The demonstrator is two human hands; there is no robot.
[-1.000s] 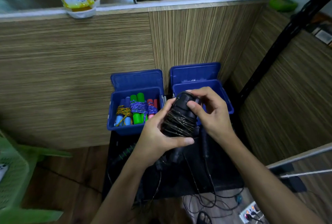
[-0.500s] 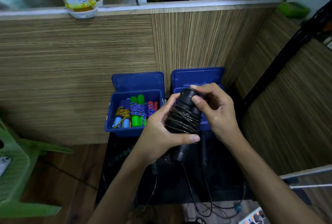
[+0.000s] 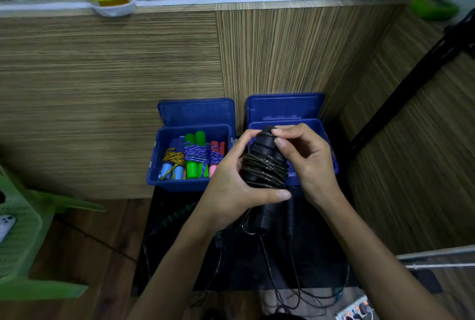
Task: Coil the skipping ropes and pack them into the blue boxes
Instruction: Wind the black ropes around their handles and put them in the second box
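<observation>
A black skipping rope (image 3: 264,168), its thin cord wound round its two handles, is held above the front of the right blue box (image 3: 326,137). My left hand (image 3: 231,186) grips the bundle from the left, thumb across the lower coils. My right hand (image 3: 305,163) pinches the top of the handles. The left blue box (image 3: 164,139) holds several coiled ropes with blue, green and pink handles (image 3: 194,160). Both lids stand open against the wooden wall.
The boxes stand on a black table (image 3: 180,255) with another dark rope (image 3: 177,217) and loose cords (image 3: 295,291) lying on it. A green plastic chair (image 3: 23,242) with a phone is at the left. A power strip (image 3: 357,309) lies on the floor.
The view has shifted slightly. My right fingers have moved from the side of the handles to their top end. The left hand keeps its grip on the bundle.
</observation>
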